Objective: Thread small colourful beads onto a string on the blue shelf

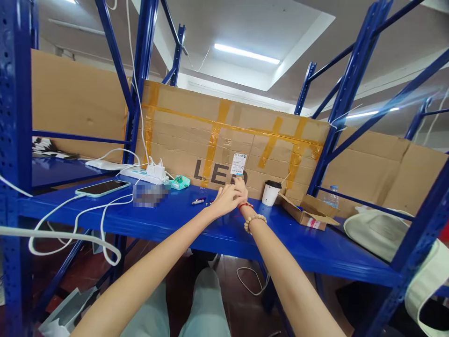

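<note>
In the head view my left hand (226, 199) and my right hand (241, 186) meet above the blue shelf (168, 215). The left hand's bent fingers lie over the right hand near its wrist. Fingers of the right hand are partly hidden and look curled, and I see nothing held in them. A red bracelet (246, 204) and a band of pale beads (255, 221) circle my right wrist. Small pen-like items (198, 201) lie just left of the hands. To their right stands a white paper cup with a black lid (270, 194).
Behind stands a cardboard panel (175, 135) with tape and a label (238, 164). At left are a phone (103, 188), white cables, a power strip (147, 175) and a green packet (180, 182). At right are an open carton (305, 213), a bottle (331, 196) and a pale bag (372, 231).
</note>
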{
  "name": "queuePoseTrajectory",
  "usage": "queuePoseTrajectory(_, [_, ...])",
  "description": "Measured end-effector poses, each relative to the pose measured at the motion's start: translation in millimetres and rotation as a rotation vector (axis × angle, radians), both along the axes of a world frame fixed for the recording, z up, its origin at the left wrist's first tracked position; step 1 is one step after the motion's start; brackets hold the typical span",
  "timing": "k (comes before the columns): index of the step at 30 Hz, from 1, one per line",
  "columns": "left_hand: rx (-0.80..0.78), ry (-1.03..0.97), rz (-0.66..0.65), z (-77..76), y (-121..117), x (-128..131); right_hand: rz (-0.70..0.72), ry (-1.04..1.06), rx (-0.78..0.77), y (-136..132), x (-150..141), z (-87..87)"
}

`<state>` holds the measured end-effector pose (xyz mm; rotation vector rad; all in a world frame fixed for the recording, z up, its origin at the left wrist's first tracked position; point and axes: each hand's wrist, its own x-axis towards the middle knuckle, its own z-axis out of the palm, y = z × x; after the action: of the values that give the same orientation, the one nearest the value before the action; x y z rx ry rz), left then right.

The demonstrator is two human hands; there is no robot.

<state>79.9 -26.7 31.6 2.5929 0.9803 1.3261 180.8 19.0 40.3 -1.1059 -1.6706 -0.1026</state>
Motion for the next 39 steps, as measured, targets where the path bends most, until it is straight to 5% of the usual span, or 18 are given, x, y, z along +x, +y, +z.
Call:
queuePoseTrajectory(3, [0.082, -0.15, 0.043, 5.1, -7.9, -13.1, -0.174, -0.03, -0.063, 4.0, 9.8, 12.7])
queuePoseTrajectory(6, [0.339, -0.157, 0.057, 4.8, -32.0, -27.4, -0.33, -0.1, -0.096, 6.6, 14.6, 22.2])
queuePoseTrajectory(10, [0.726, 0.235, -0.152, 2.4, -71.1, -26.3, -0.401, -0.155, -0.036, 9.3, 13.8, 25.4])
queuePoseTrajectory(13, [0.868, 0.465, -0.256, 2.6, -79.7, -9.8, -0.381, -0.26, -0.026, 7.6, 8.5, 24.8])
queuePoseTrajectory(20, [0.721, 0.342, -0.053, -15.2, -48.3, -5.2, -0.421, -0.548, 0.027, -11.5, -9.7, 24.9])
queuePoseTrajectory(23, [0.632, 0.131, -0.091, -31.6, -48.5, -19.6, -0.419, -0.67, 0.109, -19.7, -11.3, 22.7])
queuePoseTrajectory(28, [0.335, -0.26, 0.117, -40.2, -48.0, -28.1, -0.361, -0.812, 0.227, -25.4, -8.2, 11.9])
queuePoseTrajectory(33, [0.141, -0.252, 0.072, -36.1, -42.9, -20.9, -0.295, -0.848, 0.191, -25.0, -16.8, 8.0])
queuePoseTrajectory(39, [0.103, -0.259, 0.049, -37.5, -46.9, -19.1, -0.275, -0.882, 0.193, -29.2, -29.0, 11.9])
